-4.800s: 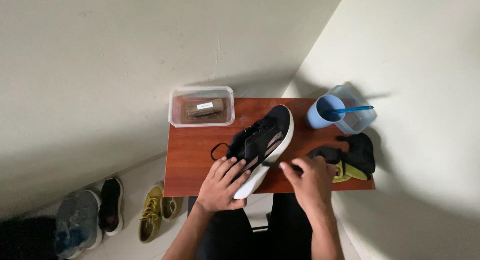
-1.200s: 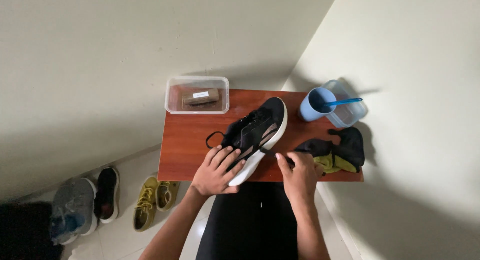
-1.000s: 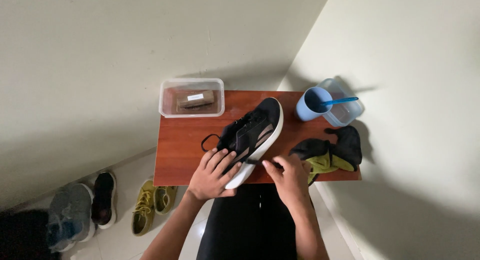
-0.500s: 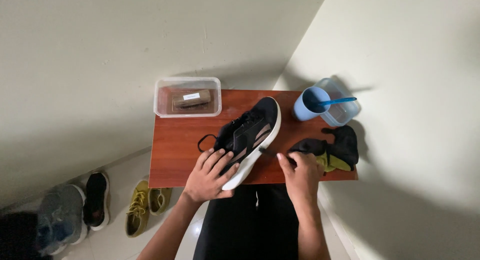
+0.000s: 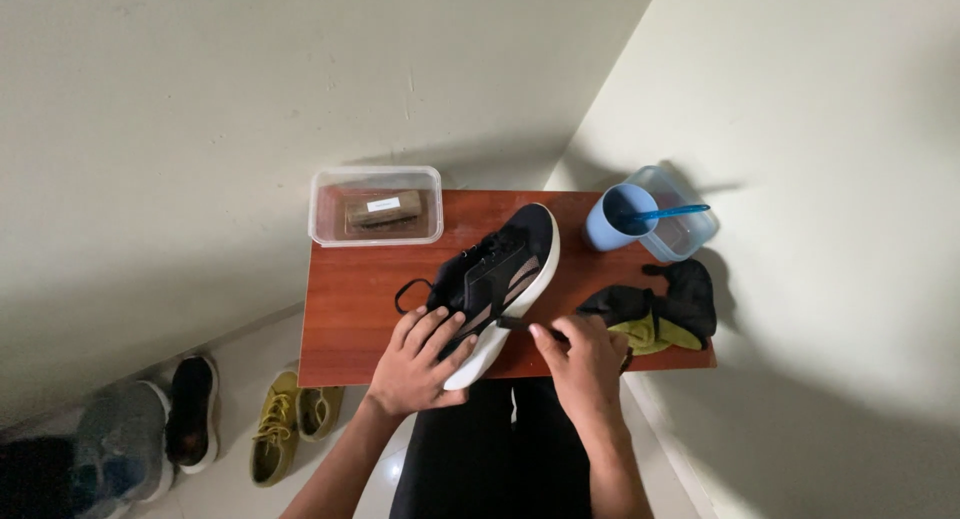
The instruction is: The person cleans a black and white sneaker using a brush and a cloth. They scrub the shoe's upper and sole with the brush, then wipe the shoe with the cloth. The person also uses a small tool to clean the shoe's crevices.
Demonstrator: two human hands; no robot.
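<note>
On the floor at far left stand pairs of shoes [image 5: 215, 429]. On the small red-brown table [image 5: 350, 319], a clear lidded container [image 5: 376, 206] sits at the back corner. The left hand [image 5: 420, 364] lies spread, fingers open, pressing the heel end of a black sneaker with a white sole [image 5: 500, 279] lying diagonally mid-table. The right hand [image 5: 585, 364] pinches a dark lace end beside the sole. Further right lie dark cloths [image 5: 660, 314] and a blue cup [image 5: 618, 217].
</note>
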